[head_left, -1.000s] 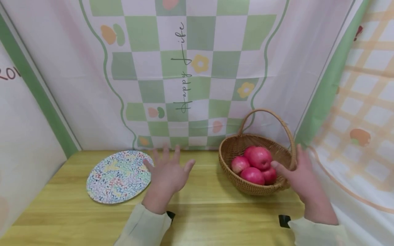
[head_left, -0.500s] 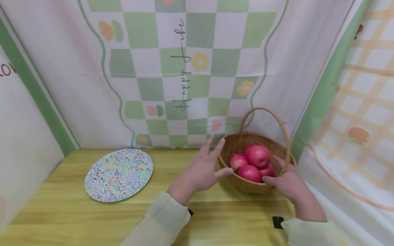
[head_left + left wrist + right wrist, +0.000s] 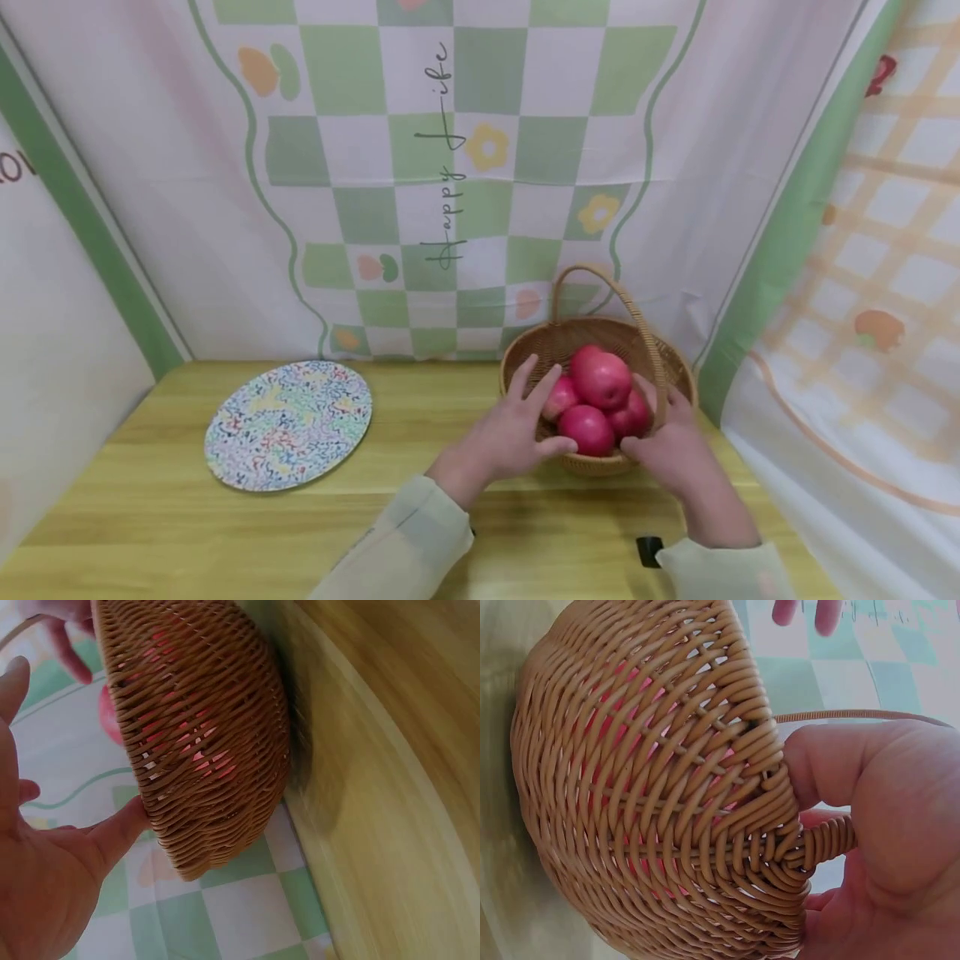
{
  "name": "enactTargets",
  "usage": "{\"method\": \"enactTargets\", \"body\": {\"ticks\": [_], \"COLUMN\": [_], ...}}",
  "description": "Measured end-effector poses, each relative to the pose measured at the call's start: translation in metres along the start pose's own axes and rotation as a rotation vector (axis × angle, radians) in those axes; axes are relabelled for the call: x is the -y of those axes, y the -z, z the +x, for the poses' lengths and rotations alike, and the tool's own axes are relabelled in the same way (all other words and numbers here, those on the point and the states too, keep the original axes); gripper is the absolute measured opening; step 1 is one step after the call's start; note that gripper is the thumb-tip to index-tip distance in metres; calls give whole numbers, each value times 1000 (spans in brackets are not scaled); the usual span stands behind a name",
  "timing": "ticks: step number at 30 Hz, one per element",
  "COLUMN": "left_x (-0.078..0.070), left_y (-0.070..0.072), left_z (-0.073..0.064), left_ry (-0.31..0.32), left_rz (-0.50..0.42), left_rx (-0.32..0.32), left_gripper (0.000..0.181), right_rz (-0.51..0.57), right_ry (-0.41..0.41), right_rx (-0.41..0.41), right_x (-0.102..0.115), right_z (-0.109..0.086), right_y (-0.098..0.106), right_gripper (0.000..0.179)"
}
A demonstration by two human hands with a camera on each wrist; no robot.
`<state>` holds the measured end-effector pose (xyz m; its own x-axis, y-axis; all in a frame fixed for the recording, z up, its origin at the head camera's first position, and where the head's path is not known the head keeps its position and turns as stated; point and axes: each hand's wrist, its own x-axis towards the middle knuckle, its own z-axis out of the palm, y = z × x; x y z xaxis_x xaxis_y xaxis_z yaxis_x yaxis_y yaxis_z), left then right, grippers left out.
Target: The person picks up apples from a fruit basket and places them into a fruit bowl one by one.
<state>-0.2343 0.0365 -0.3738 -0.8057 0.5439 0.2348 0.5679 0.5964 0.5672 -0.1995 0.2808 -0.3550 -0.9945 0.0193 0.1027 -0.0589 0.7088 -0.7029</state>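
Note:
A brown wicker basket (image 3: 596, 467) with a tall arched handle (image 3: 606, 287) stands on the right of the table. Several red apples (image 3: 602, 380) are heaped inside it. My right hand (image 3: 679, 454) grips the basket's right rim by the foot of the handle; in the right wrist view the thumb and fingers straddle that handle foot (image 3: 831, 838). At the opposite side my left hand (image 3: 504, 433) is spread over the left rim, fingers loosely extended beside the apples. One finger (image 3: 124, 825) meets the wicker edge in the left wrist view.
An oval plate (image 3: 288, 425) with multicoloured squiggles lies on the left of the wood-grain table (image 3: 225, 533). A black piece (image 3: 649, 551) is near the right sleeve. Printed cloths hang behind (image 3: 491, 67) and at the right (image 3: 877, 250).
The right hand has come down onto the basket's right rim, and the basket has shifted left. My left hand has moved right, from near the plate to the basket's left rim.

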Motion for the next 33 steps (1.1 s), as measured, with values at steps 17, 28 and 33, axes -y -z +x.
{"method": "enactTargets", "body": {"ticks": [17, 28, 33], "left_x": [27, 34, 30], "left_y": [0, 10, 12], "left_z": [-8, -8, -4], "left_ry": [167, 233, 301], "left_rz": [84, 121, 15], "left_rx": [-74, -88, -111], "left_gripper": [105, 104, 102], "right_rz": [-244, -215, -214], "right_ry": [125, 153, 139], "right_rx": [-42, -39, -42], "right_x": [32, 42, 46], "right_z": [-3, -9, -11], "right_y": [-29, -46, -53], "right_gripper": [105, 99, 98]}}
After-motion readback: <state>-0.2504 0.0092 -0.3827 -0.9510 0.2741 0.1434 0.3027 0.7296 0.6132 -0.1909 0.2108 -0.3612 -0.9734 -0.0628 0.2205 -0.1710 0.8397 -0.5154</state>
